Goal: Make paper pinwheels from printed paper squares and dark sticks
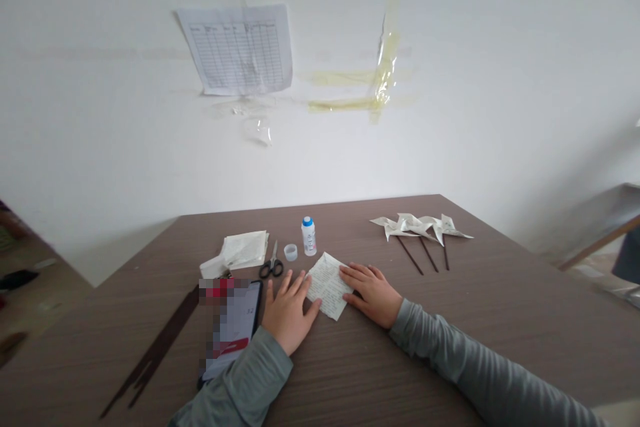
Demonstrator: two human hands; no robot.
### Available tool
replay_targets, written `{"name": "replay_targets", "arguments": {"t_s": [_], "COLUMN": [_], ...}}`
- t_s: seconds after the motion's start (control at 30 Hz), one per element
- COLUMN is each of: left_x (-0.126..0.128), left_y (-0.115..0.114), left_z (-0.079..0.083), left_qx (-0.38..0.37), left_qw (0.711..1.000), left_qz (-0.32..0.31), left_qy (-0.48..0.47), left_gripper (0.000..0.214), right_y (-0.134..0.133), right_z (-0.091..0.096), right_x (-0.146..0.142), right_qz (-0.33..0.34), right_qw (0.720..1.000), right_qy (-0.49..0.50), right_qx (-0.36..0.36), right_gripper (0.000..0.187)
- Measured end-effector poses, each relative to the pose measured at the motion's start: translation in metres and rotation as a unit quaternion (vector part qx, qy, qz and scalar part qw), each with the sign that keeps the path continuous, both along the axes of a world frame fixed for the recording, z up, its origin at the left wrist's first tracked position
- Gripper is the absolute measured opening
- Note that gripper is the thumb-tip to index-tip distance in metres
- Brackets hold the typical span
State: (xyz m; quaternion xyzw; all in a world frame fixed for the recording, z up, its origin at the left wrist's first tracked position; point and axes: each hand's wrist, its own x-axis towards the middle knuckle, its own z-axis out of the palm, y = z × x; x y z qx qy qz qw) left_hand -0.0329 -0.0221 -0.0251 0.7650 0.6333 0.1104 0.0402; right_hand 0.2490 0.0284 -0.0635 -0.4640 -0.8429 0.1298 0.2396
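A folded square of handwritten paper (pixel 327 287) lies diamond-wise on the brown wood-grain table (pixel 450 347). My left hand (pixel 290 313) rests flat beside it, fingertips on its left edge. My right hand (pixel 373 293) lies flat against its right corner, fingers spread. Neither hand grips it. Left of the paper are black-handled scissors (pixel 271 263), a small white bottle with a blue cap (pixel 309 237) and a clear round lid (pixel 291 252). A stack of paper (pixel 235 252) lies further left.
Several paper pinwheels on dark sticks (pixel 420 227) lie at the far right of the table. A pixelated phone (pixel 230 327) lies next to my left hand, with dark thin strips (pixel 155 347) beyond it. The table's far side meets a white wall with a taped-up printed table (pixel 235 50).
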Motion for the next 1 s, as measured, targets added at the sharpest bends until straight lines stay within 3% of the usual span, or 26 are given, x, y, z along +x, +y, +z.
{"name": "replay_targets", "arguments": {"t_s": [0.23,0.47,0.6,0.73,1.0], "left_x": [-0.003,-0.009,-0.013,-0.021,-0.021], "left_y": [-0.003,-0.005,-0.006,-0.004,-0.005], "left_z": [0.006,0.018,0.024,0.019,0.016], "left_qx": [0.006,-0.013,-0.031,-0.048,-0.054], "left_qw": [0.999,0.998,0.996,0.995,0.994], "left_qz": [0.025,0.047,0.059,0.059,0.059], "left_qy": [0.035,0.042,0.06,0.07,0.071], "left_gripper": [0.059,0.058,0.058,0.061,0.064], "right_y": [0.034,0.077,0.098,0.113,0.123], "right_z": [-0.003,0.032,0.047,0.05,0.051], "right_x": [0.013,-0.005,-0.03,-0.049,-0.068], "right_qz": [0.051,0.086,0.097,0.1,0.116], "right_qw": [0.998,0.985,0.978,0.977,0.982], "right_qy": [0.007,-0.075,-0.136,-0.153,-0.141], "right_qx": [0.045,0.129,0.122,0.11,0.047], "right_gripper": [0.049,0.071,0.076,0.078,0.107]}}
